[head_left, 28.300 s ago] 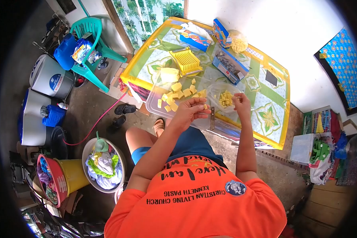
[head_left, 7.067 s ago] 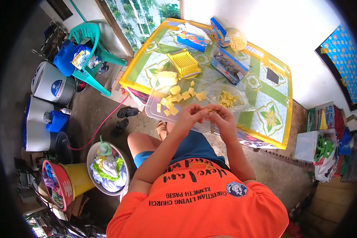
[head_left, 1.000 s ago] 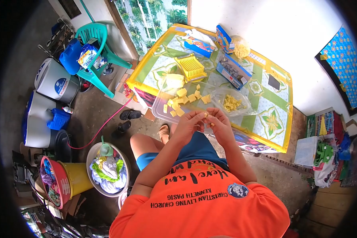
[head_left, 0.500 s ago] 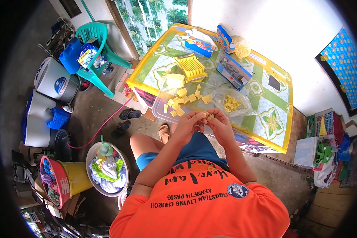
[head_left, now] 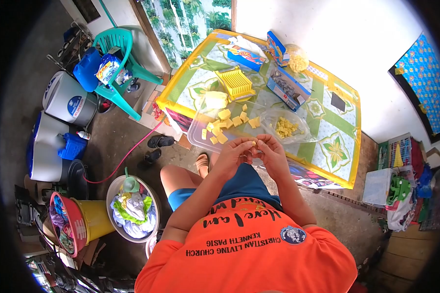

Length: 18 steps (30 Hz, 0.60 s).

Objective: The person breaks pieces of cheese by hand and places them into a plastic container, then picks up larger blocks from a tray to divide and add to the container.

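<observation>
The person's two hands meet at the near right edge of the translucent tray point(head_left: 195, 136). The left hand point(head_left: 233, 155) has a narrow grip, its fingertips pinching a small yellow piece point(head_left: 253, 143); the right hand point(head_left: 273, 154) is narrow as well, its fingertips closed at the same piece. Larger yellow chunks point(head_left: 237, 120) lie scattered on the tray. At the tray's right end sits a clear bowl point(head_left: 304, 129) holding smaller yellow cubes point(head_left: 285, 128). A pale yellow block point(head_left: 215, 99) lies by the tray's far left edge, and beyond the tray a yellow slatted rack point(head_left: 235, 84) and a blue-edged box point(head_left: 288, 89) rest on the bench point(head_left: 335, 151).
</observation>
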Tool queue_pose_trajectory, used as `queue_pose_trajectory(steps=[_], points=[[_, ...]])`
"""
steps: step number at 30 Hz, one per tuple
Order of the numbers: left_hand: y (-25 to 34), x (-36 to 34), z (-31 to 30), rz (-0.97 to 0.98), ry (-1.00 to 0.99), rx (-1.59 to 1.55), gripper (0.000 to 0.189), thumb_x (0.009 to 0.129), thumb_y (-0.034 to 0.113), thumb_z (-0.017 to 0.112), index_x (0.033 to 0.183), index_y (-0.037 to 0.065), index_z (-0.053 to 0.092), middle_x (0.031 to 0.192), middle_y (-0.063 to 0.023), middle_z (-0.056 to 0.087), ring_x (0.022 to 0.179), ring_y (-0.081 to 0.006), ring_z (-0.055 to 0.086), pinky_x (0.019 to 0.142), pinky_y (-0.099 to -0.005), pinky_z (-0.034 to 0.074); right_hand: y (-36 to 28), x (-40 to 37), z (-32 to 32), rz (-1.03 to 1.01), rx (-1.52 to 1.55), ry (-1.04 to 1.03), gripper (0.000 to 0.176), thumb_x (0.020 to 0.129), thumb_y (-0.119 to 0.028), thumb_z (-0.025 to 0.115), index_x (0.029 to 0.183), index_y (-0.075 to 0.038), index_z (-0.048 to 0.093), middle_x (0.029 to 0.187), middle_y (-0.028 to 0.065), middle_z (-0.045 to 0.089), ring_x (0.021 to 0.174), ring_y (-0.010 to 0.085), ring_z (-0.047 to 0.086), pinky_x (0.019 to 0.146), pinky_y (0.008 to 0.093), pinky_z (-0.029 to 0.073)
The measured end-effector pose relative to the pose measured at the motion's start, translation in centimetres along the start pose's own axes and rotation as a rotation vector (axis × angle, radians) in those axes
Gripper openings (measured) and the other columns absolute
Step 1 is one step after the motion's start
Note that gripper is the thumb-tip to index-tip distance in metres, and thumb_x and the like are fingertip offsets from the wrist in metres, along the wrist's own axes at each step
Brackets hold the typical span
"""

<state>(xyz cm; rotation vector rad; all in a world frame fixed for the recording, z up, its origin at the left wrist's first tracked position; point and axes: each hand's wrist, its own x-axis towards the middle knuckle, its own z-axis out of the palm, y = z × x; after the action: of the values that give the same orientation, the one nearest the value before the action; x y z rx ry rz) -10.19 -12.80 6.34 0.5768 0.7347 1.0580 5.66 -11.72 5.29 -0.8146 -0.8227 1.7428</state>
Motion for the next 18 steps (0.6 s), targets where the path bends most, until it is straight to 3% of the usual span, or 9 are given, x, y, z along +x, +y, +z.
queue_pose_trajectory(steps=[8,11,18], points=[[-0.1,0.5,-0.3,0.002,-0.017,-0.071,0.023,0.092,0.018,0.055,0.105,0.0,0.062,0.081,-0.0062,0.065,0.063,-0.0132,0.058,0.061,-0.0248,0.049,-0.3,0.1,-0.1,0.035,-0.063,0.116,0.017,0.095,-0.019,0.054,0.106,-0.005,0.055,0.091,0.0028,0.062,0.073,0.0086,0.058,0.06,0.0241,0.048],[0.0,0.6,-0.7,-0.022,-0.031,-0.11,0.028,0.093,0.018,0.05,0.107,-0.003,0.061,0.081,-0.0095,0.065,0.067,-0.0164,0.06,0.063,-0.0283,0.051,0.3,0.4,-1.1,0.001,-0.017,0.069,0.018,0.095,-0.02,0.054,0.105,-0.005,0.056,0.094,0.0029,0.063,0.071,0.0076,0.058,0.059,0.0226,0.047],[0.1,0.8,-1.1,-0.027,-0.071,-0.214,0.032,0.092,0.018,0.047,0.112,-0.005,0.059,0.087,-0.0133,0.067,0.07,-0.0176,0.061,0.068,-0.0314,0.052,0.5,0.9,-0.7,-0.033,0.041,0.076,0.021,0.095,-0.014,0.05,0.111,0.0,0.055,0.102,0.0084,0.062,0.087,0.0139,0.062,0.075,0.0268,0.051]])
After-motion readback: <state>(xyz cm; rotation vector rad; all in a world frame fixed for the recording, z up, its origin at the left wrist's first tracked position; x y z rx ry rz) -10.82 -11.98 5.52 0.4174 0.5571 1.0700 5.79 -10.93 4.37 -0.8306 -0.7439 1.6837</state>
